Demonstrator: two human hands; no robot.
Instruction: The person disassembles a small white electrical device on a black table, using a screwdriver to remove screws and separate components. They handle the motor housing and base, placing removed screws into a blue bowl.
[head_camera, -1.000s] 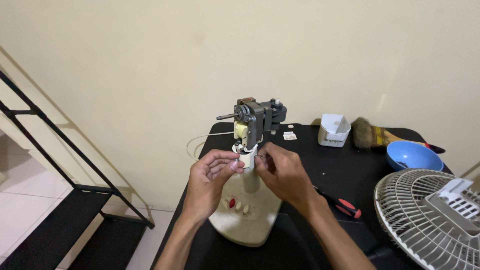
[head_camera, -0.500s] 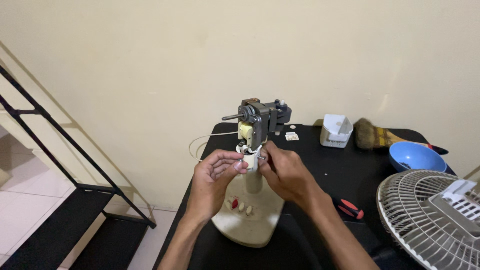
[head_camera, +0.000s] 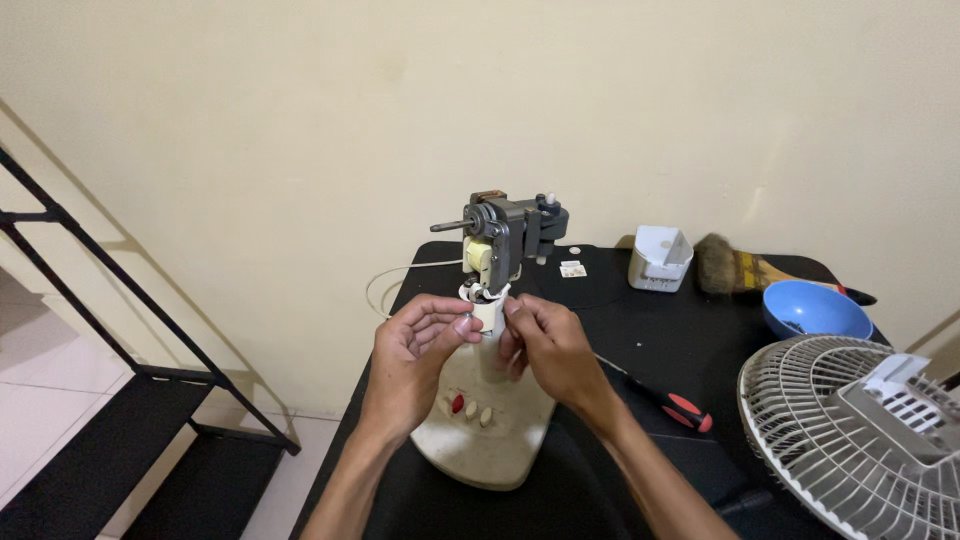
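A stripped desk fan stands on a black table (head_camera: 640, 330): a cream base (head_camera: 490, 440) with red and cream buttons, a short neck (head_camera: 487, 312), and a bare grey motor (head_camera: 510, 232) with its shaft pointing left. My left hand (head_camera: 412, 360) pinches the white neck piece from the left with thumb and forefinger. From the right, my right hand (head_camera: 548, 345) grips the same neck just under the motor. Both hands hide the lower part of the neck.
A red-handled screwdriver (head_camera: 672, 402) lies right of the base. A white fan grille (head_camera: 850, 430) fills the near right corner. At the back sit a blue bowl (head_camera: 815, 308), a brush (head_camera: 745, 270), a white box (head_camera: 660, 258) and small white parts (head_camera: 573, 268). Black stairs (head_camera: 110, 400) drop away left.
Both hands stay on the fan's neck with only slight finger shifts. The view has drifted a little as my head moved.
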